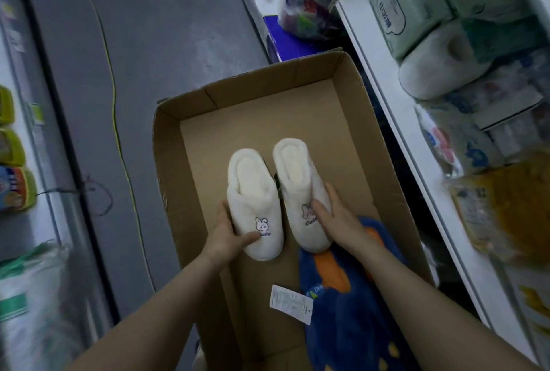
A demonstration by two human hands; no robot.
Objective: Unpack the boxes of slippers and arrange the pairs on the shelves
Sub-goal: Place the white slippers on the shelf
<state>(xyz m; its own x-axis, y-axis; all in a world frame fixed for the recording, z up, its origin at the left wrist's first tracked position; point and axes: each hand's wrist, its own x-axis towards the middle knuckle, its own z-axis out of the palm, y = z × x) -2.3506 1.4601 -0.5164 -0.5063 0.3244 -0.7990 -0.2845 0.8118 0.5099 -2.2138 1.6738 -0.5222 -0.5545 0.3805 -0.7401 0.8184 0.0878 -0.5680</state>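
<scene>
Two white fluffy slippers with a small rabbit badge lie side by side in an open cardboard box (339, 112) on the floor. My left hand (229, 235) grips the toe end of the left slipper (253, 189), thumb across its top. My right hand (336, 219) holds the toe end of the right slipper (297, 174), fingers along its outer side. A blue and orange plush slipper (351, 305) lies in the near part of the box, partly under my right forearm, with a white paper tag (291, 303) beside it.
White shelves (395, 120) on the right hold tissue packs, one white slipper (440, 64) and bagged goods. Another rack with green and yellow packs stands at the left (12, 162). Grey floor runs between them, with a thin yellow cord (116, 120) across it.
</scene>
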